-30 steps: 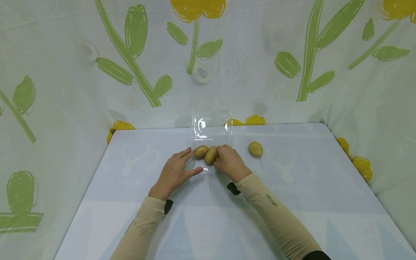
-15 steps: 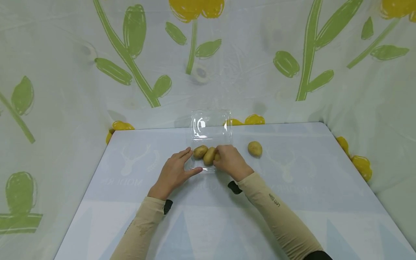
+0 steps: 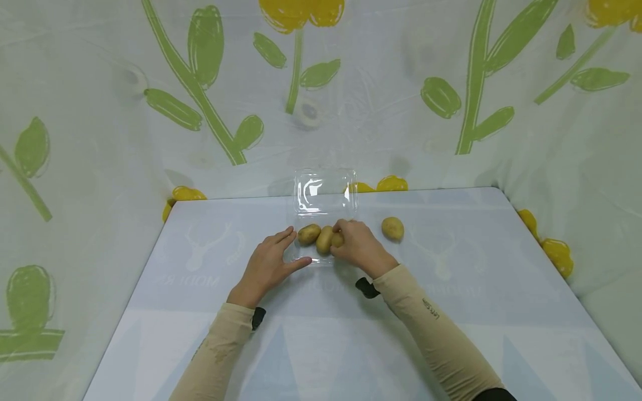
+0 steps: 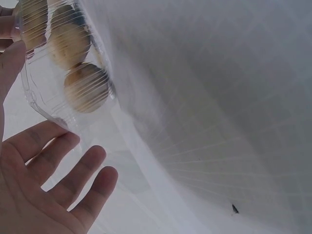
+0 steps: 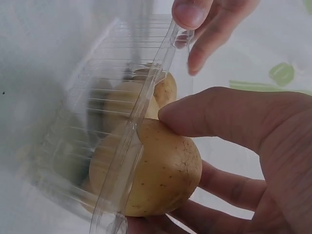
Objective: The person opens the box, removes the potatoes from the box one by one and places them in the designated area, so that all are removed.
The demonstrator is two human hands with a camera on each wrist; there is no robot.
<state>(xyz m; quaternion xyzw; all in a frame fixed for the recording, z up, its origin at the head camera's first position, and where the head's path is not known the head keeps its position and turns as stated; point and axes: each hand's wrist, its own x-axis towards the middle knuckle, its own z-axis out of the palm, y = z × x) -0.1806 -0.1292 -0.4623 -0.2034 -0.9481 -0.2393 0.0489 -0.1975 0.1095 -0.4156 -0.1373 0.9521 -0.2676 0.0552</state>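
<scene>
In the head view a clear plastic clamshell box (image 3: 325,192) lies with its lid raised at the back. Two tan potatoes, one at the left (image 3: 309,234) and one in the middle (image 3: 324,240), rest in its base. My right hand (image 3: 362,248) holds a third potato (image 5: 165,168) at the right end, thumb on top and fingers beneath, partly behind the box's rim in the right wrist view. Spread around the box's left end, my left hand (image 3: 268,266) has straight fingers, with fingertips right at the clear wall (image 4: 39,100) in the left wrist view.
Another potato (image 3: 393,229) lies on the white table (image 3: 451,312) to the right of the box. A curtain (image 3: 361,111) printed with green leaves and yellow flowers hangs behind the table and along its sides.
My right hand has drawn slightly up and to the right, and more of the potato in its fingers shows. The left hand keeps its place at the box.
</scene>
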